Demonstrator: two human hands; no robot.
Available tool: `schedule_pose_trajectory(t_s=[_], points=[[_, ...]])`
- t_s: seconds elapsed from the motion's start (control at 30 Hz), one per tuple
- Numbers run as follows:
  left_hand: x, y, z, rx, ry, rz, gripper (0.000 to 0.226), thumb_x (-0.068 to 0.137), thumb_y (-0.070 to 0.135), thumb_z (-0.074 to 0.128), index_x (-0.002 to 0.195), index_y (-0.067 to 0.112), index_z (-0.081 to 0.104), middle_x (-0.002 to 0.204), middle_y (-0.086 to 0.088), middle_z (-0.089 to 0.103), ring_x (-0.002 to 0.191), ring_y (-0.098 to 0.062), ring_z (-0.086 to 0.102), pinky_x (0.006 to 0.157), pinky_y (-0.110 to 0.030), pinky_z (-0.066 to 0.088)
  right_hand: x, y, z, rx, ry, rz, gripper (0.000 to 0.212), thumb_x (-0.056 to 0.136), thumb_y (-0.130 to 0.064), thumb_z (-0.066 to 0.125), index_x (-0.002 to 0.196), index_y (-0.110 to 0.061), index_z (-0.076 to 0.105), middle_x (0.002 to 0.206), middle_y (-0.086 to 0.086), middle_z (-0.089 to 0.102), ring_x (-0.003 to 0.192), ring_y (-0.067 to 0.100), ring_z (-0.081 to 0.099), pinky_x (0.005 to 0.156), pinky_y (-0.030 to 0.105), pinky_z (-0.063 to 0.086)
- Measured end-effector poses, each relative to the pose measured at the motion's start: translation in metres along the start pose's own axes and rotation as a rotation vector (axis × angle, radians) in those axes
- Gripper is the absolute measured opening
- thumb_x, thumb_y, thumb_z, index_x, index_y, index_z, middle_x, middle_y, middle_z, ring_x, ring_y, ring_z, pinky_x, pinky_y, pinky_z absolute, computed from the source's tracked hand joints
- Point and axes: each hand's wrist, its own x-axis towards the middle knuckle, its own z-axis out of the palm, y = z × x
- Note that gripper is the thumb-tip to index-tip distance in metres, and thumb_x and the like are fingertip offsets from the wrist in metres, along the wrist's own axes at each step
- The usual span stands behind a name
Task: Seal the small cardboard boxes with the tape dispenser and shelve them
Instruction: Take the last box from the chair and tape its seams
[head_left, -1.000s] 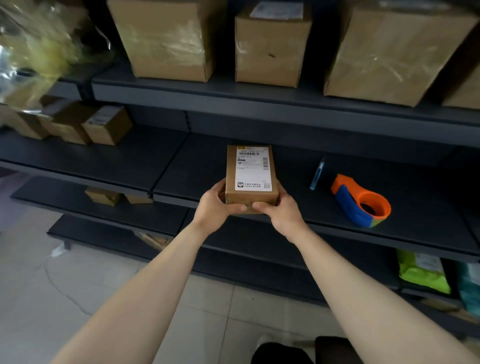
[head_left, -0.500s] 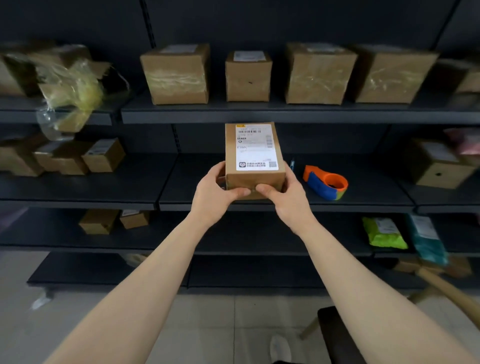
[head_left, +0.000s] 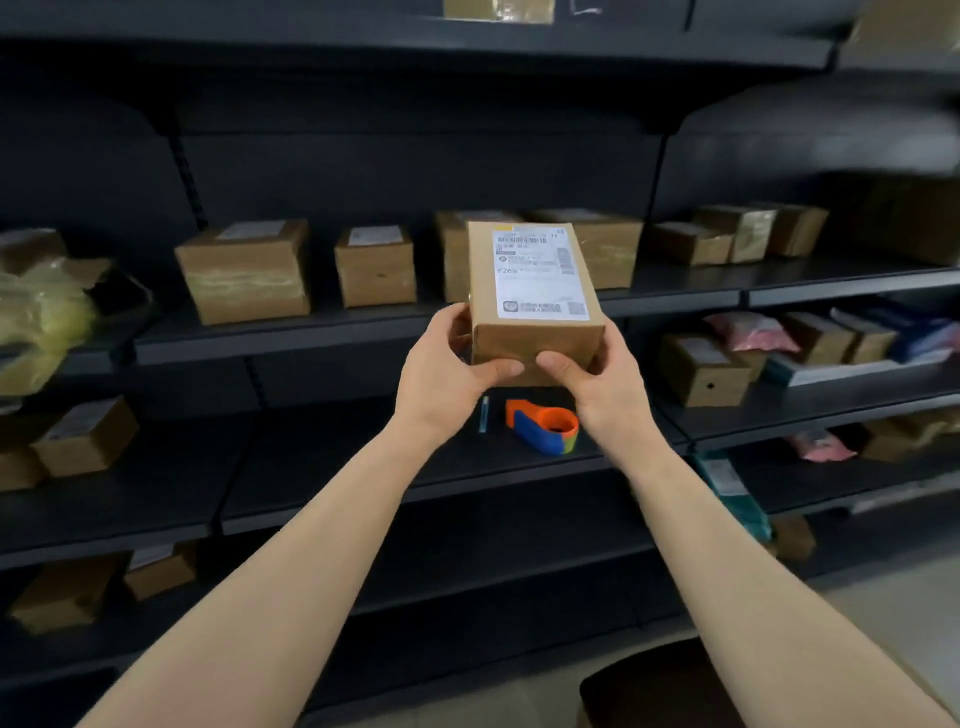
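Spanning the whole view, dark matte metal shelving (head_left: 311, 344) rises in flat tiers, and the tape dispenser (head_left: 545, 428) lies on the mid-height tier. On the tier above the dispenser sits a row of blocky brown cardboard boxes (head_left: 244, 270), some banded with glossy tape and topped with white labels. Directly above the dispenser, lifted clear of the shelf, is the small cardboard box (head_left: 535, 343), a plain kraft block with crisp edges and a white printed shipping label (head_left: 537, 275) on its top face. The left hand (head_left: 441, 374) grips its near left corner and the right hand (head_left: 602, 379) its near right corner: thumbs press the near face, the other fingers wrap round the sides, tips hidden. The dispenser is smooth plastic, an orange ring on a blue body, with a slim blue stick (head_left: 484, 414) just left of it.
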Motion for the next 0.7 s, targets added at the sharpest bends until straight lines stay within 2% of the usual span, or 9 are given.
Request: schedule_pose_trajectory(t_s=[0.1, 0.3, 0.37, 0.43, 0.53, 0.57, 0.63, 0.7], points=[[0.019, 0.027, 0.029, -0.024, -0.012, 0.04, 0.074, 0.067, 0.027, 0.085, 0.128, 0.021, 0.043, 0.119, 0.01, 0.059, 0.111, -0.006, 0.055, 0.097, -0.032, 0.048, 0.02, -0.009, -0.034, -0.018, 0.046, -0.038, 0.056, 0.083, -0.016, 0.071, 0.133, -0.019, 0.046, 0.117, -0.013, 0.06, 0.109, 0.0, 0.056, 0.081, 0.011, 0.048], [0.066, 0.06, 0.114, -0.069, -0.078, 0.063, 0.068, 0.069, 0.029, 0.084, 0.121, 0.022, 0.042, 0.117, 0.006, 0.059, 0.109, -0.011, 0.057, 0.094, -0.035, 0.05, 0.07, 0.0, -0.116, -0.019, 0.174, -0.02, 0.058, 0.081, -0.018, 0.074, 0.128, -0.018, 0.041, 0.125, 0.002, 0.058, 0.115, 0.014, 0.057, 0.091, 0.026, 0.05], [0.081, 0.068, 0.145, -0.091, -0.113, 0.063, 0.065, 0.072, 0.028, 0.082, 0.123, 0.02, 0.041, 0.117, 0.008, 0.057, 0.11, -0.009, 0.055, 0.094, -0.031, 0.049, 0.088, 0.007, -0.145, -0.036, 0.212, -0.013, 0.057, 0.081, -0.018, 0.074, 0.128, -0.014, 0.042, 0.125, 0.003, 0.058, 0.114, 0.014, 0.057, 0.092, 0.028, 0.05], [0.097, 0.074, 0.175, -0.111, -0.156, 0.051, 0.062, 0.077, 0.025, 0.079, 0.125, 0.018, 0.041, 0.115, 0.009, 0.055, 0.108, -0.007, 0.053, 0.092, -0.025, 0.047, 0.106, 0.016, -0.172, -0.064, 0.242, -0.008, 0.056, 0.082, -0.02, 0.073, 0.129, -0.012, 0.043, 0.124, 0.004, 0.059, 0.112, 0.013, 0.057, 0.09, 0.028, 0.051], [0.127, 0.075, 0.215, -0.109, -0.204, 0.004, 0.06, 0.079, 0.024, 0.077, 0.127, 0.016, 0.042, 0.12, 0.005, 0.057, 0.11, -0.011, 0.054, 0.093, -0.027, 0.047, 0.137, 0.039, -0.208, -0.092, 0.247, 0.03, 0.056, 0.081, -0.029, 0.073, 0.127, -0.016, 0.045, 0.123, 0.003, 0.06, 0.105, 0.018, 0.059, 0.074, 0.024, 0.052], [0.137, 0.074, 0.226, -0.096, -0.219, -0.015, 0.059, 0.08, 0.024, 0.076, 0.127, 0.015, 0.042, 0.122, 0.002, 0.057, 0.11, -0.013, 0.054, 0.093, -0.029, 0.048, 0.148, 0.048, -0.217, -0.098, 0.238, 0.049, 0.057, 0.081, -0.032, 0.073, 0.128, -0.018, 0.045, 0.123, 0.002, 0.06, 0.107, 0.018, 0.058, 0.076, 0.026, 0.052], [0.16, 0.07, 0.242, -0.047, -0.247, -0.048, 0.055, 0.082, 0.022, 0.074, 0.127, 0.014, 0.044, 0.123, 0.0, 0.057, 0.11, -0.015, 0.055, 0.093, -0.03, 0.048, 0.17, 0.065, -0.229, -0.101, 0.212, 0.079, 0.057, 0.082, -0.034, 0.072, 0.13, -0.021, 0.043, 0.127, -0.001, 0.057, 0.115, 0.016, 0.055, 0.09, 0.036, 0.051], [0.184, 0.064, 0.255, 0.026, -0.273, -0.063, 0.05, 0.083, 0.02, 0.072, 0.127, 0.013, 0.049, 0.123, -0.002, 0.06, 0.112, -0.018, 0.056, 0.095, -0.032, 0.048, 0.191, 0.079, -0.236, -0.126, 0.187, 0.091, 0.057, 0.084, -0.031, 0.069, 0.133, -0.02, 0.042, 0.129, -0.001, 0.055, 0.117, 0.014, 0.052, 0.093, 0.033, 0.049]])
